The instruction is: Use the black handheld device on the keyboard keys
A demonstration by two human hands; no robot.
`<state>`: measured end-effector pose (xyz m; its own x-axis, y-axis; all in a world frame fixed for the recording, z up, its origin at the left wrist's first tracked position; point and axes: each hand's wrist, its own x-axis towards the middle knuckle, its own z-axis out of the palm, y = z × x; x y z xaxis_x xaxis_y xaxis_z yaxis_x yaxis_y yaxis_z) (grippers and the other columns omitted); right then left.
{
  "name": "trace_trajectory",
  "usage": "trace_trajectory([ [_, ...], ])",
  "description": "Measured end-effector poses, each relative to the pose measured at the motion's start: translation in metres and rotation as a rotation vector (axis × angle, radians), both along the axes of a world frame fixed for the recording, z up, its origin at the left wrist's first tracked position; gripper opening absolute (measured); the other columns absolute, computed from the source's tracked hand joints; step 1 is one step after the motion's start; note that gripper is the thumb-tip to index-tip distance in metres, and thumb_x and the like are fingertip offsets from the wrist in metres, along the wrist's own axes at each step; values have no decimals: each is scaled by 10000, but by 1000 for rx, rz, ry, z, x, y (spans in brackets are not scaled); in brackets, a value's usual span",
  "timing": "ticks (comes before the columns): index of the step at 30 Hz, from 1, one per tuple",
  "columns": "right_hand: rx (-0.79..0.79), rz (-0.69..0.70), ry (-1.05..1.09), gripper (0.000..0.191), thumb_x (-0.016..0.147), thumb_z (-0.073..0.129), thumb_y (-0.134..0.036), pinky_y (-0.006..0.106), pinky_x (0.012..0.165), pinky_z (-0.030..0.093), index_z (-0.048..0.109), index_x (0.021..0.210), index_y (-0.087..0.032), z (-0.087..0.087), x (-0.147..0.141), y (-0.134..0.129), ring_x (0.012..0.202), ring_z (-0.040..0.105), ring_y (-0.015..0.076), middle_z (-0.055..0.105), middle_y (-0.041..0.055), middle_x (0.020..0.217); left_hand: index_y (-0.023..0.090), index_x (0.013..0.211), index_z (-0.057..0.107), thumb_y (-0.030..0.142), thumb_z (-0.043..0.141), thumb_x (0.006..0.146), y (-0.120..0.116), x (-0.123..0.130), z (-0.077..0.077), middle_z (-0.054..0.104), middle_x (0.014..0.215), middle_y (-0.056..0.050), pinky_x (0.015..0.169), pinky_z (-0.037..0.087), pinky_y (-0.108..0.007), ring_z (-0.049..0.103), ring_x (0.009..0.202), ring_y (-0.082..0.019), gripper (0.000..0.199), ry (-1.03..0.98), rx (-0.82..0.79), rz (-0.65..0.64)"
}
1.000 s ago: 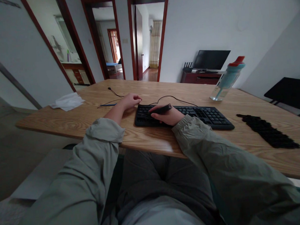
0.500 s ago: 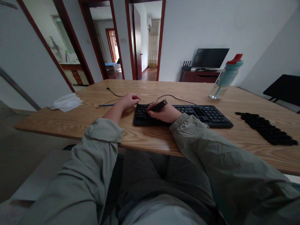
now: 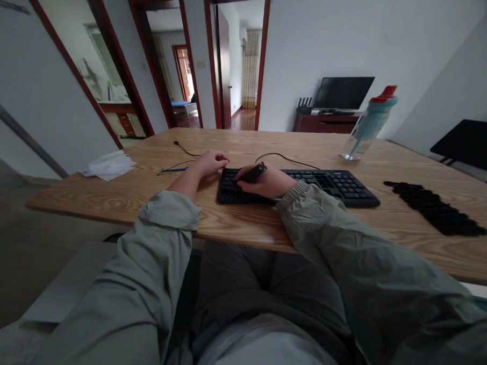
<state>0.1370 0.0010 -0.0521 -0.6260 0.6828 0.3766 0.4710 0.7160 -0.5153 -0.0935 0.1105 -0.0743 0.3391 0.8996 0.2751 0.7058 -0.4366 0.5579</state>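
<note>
A black keyboard point(image 3: 332, 185) lies on the wooden table in front of me. Over its left half, my right hand point(image 3: 267, 182) is closed around a black-handled tool point(image 3: 254, 173), tilted with its blunt end up. The tool's lower end is hidden by the fingers, so its kind does not show. My left hand point(image 3: 211, 162) rests on the table at the keyboard's far left corner, its fingers bent and drawn together. Whether anything small is between those fingertips I cannot make out. A thin blue stick point(image 3: 174, 170) lies just left of that hand.
White tissue point(image 3: 109, 166) lies at the table's left end. A dark cable point(image 3: 293, 160) runs behind the keyboard. On the right stand a water bottle point(image 3: 368, 126) with a red lid and, nearer, a black ridged object point(image 3: 438, 209) lying flat. The table's front edge is close to my lap.
The black tool's upper end has shifted slightly left and tilted in my right hand, which stays over the keyboard's left half. My left hand keeps its place. The view has moved slightly.
</note>
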Motion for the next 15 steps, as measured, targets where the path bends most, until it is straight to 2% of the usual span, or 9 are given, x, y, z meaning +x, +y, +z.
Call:
trace_trajectory([
  [4,-100,33,-4,202,797,640,-247,230,642,474,708,965,-160,9,-1,7,663,602,112,693,15,776,113,953,720,326,595,785,4,-2,-2,717,916,-85,784,469,-310,617,827,-187,299,-15,-3,2],
  [7,-273,37,-33,157,786,639,-184,212,553,482,684,935,-165,19,-8,17,586,598,101,678,4,720,107,940,722,313,593,779,4,-2,-2,715,901,-85,765,464,-302,614,807,-183,293,-11,-4,-24],
  [9,-335,70,-34,117,769,649,-152,201,514,485,664,884,-169,23,-15,24,562,597,100,667,-2,682,105,928,724,301,589,778,3,-1,0,714,889,-81,758,462,-296,609,799,-180,282,2,5,-37],
  [12,-334,136,4,98,733,680,-131,204,509,506,632,806,-175,24,-25,33,566,603,106,653,-11,652,90,905,727,273,583,778,-3,1,6,711,858,-77,754,467,-293,595,772,-169,265,10,10,-78],
  [15,-319,162,38,113,719,694,-130,198,506,509,616,787,-175,20,-30,35,564,595,99,632,-23,638,95,929,730,250,610,748,-12,1,13,718,885,-77,780,488,-305,613,791,-172,268,-34,-39,-193],
])
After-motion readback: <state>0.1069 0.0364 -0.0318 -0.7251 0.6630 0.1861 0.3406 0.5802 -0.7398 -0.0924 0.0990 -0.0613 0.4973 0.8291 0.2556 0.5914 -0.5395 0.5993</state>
